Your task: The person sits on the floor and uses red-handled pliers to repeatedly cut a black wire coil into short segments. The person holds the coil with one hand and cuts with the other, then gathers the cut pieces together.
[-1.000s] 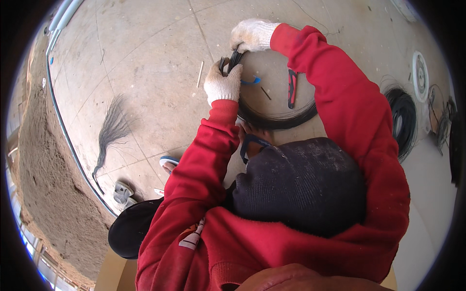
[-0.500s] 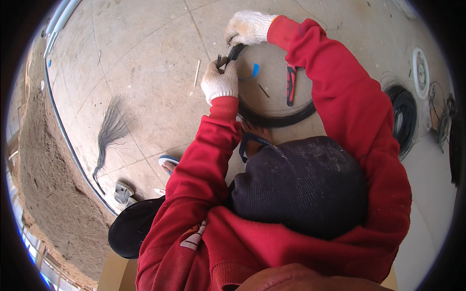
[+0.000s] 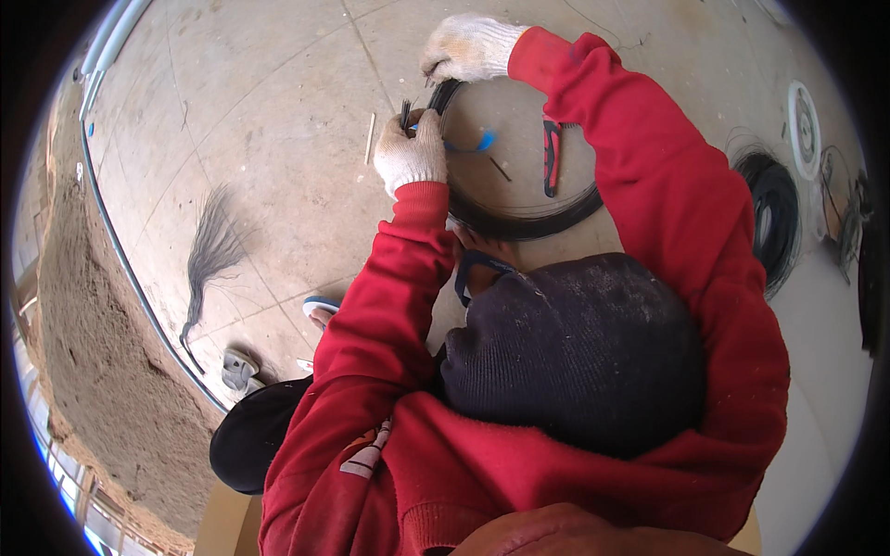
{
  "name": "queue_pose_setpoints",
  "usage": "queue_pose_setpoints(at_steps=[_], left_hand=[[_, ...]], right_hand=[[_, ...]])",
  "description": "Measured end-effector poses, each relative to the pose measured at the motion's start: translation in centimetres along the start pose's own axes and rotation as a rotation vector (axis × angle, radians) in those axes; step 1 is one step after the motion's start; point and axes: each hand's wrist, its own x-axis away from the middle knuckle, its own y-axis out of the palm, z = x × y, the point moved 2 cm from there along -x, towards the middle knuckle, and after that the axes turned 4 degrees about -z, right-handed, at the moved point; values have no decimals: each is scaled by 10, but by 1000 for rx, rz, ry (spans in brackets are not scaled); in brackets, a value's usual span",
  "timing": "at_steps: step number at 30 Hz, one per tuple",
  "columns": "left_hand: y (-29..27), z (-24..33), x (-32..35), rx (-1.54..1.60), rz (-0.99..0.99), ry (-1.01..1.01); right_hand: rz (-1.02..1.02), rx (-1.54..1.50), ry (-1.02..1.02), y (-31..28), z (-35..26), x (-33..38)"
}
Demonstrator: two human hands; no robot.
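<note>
A coil of thin black wire [image 3: 538, 227] rests on the tiled floor in front of me, its left side rising to my hands. My left hand [image 3: 413, 156], in a white knit glove, is closed around that left side; a short tuft of dark wire ends [image 3: 405, 113] sticks up beside its thumb. Just above, my gloved right hand [image 3: 473, 48] is pinched at the coil's upper end, a tiny tip showing below the fingers; what it holds is too small to name. Inside the ring lie a tool with a red and black handle [image 3: 552, 159], a blue strip [image 3: 484, 141] and a short dark piece [image 3: 501, 169].
A second black wire coil [image 3: 771, 213] lies at the right, near a white ring-shaped spool [image 3: 804, 130]. To the left are a fanned bundle of loose wires [image 3: 211, 250], a grey shoe [image 3: 239, 369], a dark hose [image 3: 139, 287] and a sand heap [image 3: 93, 389]. A pale stick [image 3: 370, 139] lies by my left hand.
Both hands have shifted slightly left. The wire ends by my left thumb now stand more upright, and a tiny tip shows under my right fingers.
</note>
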Motion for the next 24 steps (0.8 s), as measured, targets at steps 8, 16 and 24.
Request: queue_pose_setpoints(at_steps=[8, 16, 24], left_hand=[[1, -7, -3, 168, -45, -43], [-3, -5, -4, 280, -99, -123], [-1, -8, -7, 269, -120, -100]], right_hand=[[778, 588, -22, -10, -22, 41], [1058, 417, 239, 10, -76, 91], [969, 92, 140, -38, -85, 107]])
